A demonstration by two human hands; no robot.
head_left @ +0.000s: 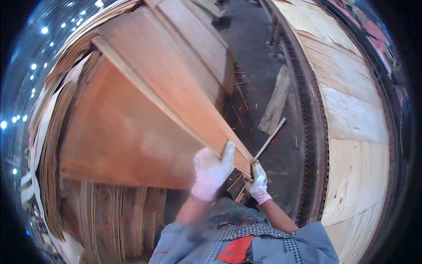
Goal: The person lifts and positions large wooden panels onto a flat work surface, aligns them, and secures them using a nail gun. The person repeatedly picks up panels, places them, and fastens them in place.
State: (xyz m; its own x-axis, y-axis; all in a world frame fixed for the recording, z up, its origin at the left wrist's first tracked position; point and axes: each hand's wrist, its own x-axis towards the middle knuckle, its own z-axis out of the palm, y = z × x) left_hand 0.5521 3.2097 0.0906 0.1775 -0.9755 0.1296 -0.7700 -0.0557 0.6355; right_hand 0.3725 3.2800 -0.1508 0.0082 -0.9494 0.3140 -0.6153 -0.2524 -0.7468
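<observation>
Both my hands wear white work gloves with pinkish cuffs. My left hand (pixel 212 171) is closed on the near edge of a long orange-brown wood veneer sheet (pixel 189 92), its thumb pressed on the face. At the sheet's narrow near corner, my right hand (pixel 258 181) grips the end, fingers wrapped round it. The sheet runs up and away to the far left, where it widens. Left of it and below lies a broad reddish-brown wood sheet (pixel 123 132), its near right part partly behind my left hand. My left hand is slightly blurred.
Stacked veneer edges (pixel 105 215) stand at the left, with more sheets piled beyond. A conveyor (pixel 317 149) with a dark chain edge runs along the right, carrying pale veneer sheets (pixel 351 167). On the dark floor lie a loose board (pixel 276 100), a thin wood strip (pixel 270 138) and splinters.
</observation>
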